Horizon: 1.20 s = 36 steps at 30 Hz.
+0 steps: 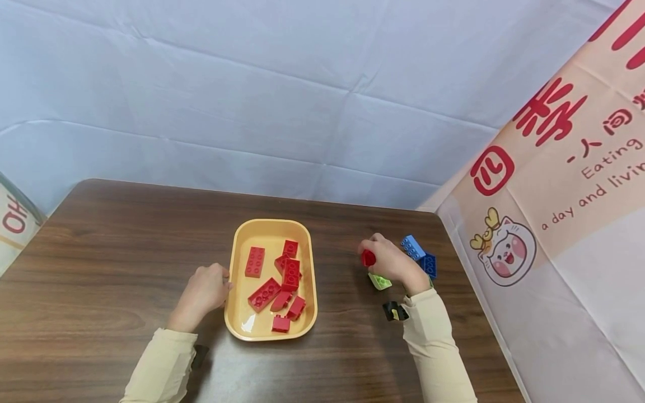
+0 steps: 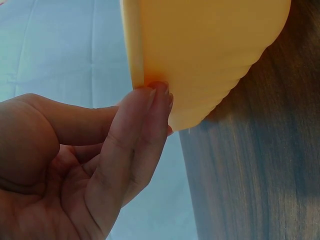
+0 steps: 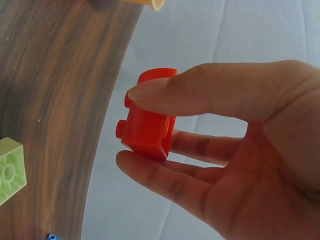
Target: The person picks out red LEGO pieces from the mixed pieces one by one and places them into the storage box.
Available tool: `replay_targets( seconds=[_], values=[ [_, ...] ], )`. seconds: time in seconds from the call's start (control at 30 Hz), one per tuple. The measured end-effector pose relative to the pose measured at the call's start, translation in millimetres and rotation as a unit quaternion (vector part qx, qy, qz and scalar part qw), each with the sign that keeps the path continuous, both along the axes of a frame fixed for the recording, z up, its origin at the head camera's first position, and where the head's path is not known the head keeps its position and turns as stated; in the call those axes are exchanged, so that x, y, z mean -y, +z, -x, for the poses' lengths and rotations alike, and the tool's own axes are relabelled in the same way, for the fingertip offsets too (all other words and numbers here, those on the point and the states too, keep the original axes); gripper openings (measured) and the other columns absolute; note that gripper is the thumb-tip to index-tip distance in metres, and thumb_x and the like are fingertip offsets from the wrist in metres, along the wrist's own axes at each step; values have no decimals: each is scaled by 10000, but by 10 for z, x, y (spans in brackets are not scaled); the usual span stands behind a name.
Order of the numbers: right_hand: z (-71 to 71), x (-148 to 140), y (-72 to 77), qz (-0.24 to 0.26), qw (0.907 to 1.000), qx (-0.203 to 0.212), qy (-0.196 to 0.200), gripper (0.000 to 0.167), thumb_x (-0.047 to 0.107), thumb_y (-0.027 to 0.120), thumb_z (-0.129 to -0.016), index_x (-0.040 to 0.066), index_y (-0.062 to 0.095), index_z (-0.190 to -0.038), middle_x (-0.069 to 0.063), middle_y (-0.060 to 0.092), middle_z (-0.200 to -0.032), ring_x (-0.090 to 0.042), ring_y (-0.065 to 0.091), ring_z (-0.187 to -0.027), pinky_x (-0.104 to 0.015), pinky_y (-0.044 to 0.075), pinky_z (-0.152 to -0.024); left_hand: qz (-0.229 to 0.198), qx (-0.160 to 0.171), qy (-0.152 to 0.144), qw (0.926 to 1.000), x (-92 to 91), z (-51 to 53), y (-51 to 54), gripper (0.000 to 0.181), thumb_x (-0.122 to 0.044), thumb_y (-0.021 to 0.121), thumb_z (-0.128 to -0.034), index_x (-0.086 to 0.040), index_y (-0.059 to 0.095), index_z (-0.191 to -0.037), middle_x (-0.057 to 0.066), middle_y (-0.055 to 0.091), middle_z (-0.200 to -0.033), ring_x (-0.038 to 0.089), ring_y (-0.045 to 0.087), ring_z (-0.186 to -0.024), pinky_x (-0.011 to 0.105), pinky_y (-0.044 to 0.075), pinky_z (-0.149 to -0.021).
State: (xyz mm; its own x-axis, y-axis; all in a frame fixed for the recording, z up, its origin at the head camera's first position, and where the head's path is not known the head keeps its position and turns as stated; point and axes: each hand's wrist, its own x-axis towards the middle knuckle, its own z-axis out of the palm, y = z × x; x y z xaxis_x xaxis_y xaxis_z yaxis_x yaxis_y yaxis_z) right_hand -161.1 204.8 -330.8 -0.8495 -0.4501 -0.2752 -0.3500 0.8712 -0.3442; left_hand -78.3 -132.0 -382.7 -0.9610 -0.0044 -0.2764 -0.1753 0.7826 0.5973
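Observation:
A yellow tray (image 1: 229, 319) stands near the middle of the table with several red toy bricks (image 1: 265, 294) inside it. My left hand (image 1: 204, 294) is at the tray's left side, and its fingertips pinch the rim (image 2: 134, 55) in the left wrist view. To the right of the tray, my right hand (image 1: 390, 258) holds a red toy brick (image 3: 147, 127) between thumb and fingers, studs facing left in the right wrist view. Under that hand lies a light green brick (image 1: 380, 281), partly covered by it in the head view.
Beside the right hand lie a light blue brick (image 1: 413, 247) and a dark blue brick (image 1: 429, 265). The brown wooden table (image 1: 126, 252) meets a pale cloth backdrop (image 1: 227, 101) behind and a printed cloth (image 1: 559, 268) on the right.

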Motion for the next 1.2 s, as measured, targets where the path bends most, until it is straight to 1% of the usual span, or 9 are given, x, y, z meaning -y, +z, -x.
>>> replay_targets(
  seconds=[0.17,0.37,0.57,0.7,0.73,0.87,1.0,1.07,1.2],
  values=[
    [-16,44,19,-26,9999,-78,63,352,-75,644,-752,45,579,-1076,-168,461,-1073,-277,533,-885,-375,497,-728,4,57,19,10000,-5,5,0,178,-41,567,-860,87,620,-971,59,530,-583,161,534,-520,296,419,-501],
    [-59,218,46,-282,9992,-171,219,356,-42,662,-759,54,578,-1091,-165,459,-1086,-289,518,-919,-394,492,-745,11,74,9,10000,-7,9,-3,186,-39,570,-860,94,614,-983,61,532,-590,155,534,-514,295,424,-499],
    [-104,461,50,-528,9962,-348,593,359,-18,676,-755,73,583,-1089,-127,465,-1037,-254,499,-889,-372,480,-736,21,49,19,10000,-6,11,-8,184,-38,573,-857,92,615,-980,62,539,-599,155,539,-519,295,427,-501],
    [-153,642,66,-563,9933,-521,864,338,-10,693,-744,99,602,-1050,-96,463,-982,-221,488,-840,-349,463,-717,13,33,33,10000,-6,9,-7,186,-37,574,-854,91,618,-982,64,548,-606,153,551,-521,297,428,-505],
    [-168,688,68,-578,9923,-550,946,311,-5,700,-740,96,608,-1020,-88,461,-965,-213,483,-824,-340,459,-707,3,33,38,10000,-7,9,-8,191,-37,575,-854,93,616,-987,64,549,-604,152,555,-520,297,429,-506],
    [-258,867,80,-623,9872,-680,1302,305,0,706,-732,97,613,-1006,-70,452,-930,-194,459,-789,-313,444,-682,-17,45,64,10000,-10,9,-10,197,-35,577,-853,98,611,-994,64,548,-599,150,554,-515,298,433,-505],
    [-356,1019,96,-617,9813,-820,1630,300,12,689,-749,101,625,-1027,-73,469,-944,-201,462,-813,-315,443,-709,-43,76,92,9999,-10,13,-13,203,-34,576,-855,101,607,-1003,69,548,-613,149,556,-518,298,439,-506],
    [-393,1082,102,-627,9798,-830,1708,287,25,689,-757,100,635,-1028,-79,482,-964,-205,466,-833,-312,445,-720,-50,93,104,9999,-9,13,-15,195,-33,574,-856,97,610,-996,71,548,-617,149,555,-518,296,439,-503],
    [-438,1177,92,-623,9802,-685,1749,307,65,725,-744,113,639,-1035,-73,485,-989,-195,459,-863,-277,453,-717,-62,109,118,9999,-6,8,-20,170,-32,574,-855,86,618,-970,68,542,-605,148,546,-512,290,432,-493]
  ],
)
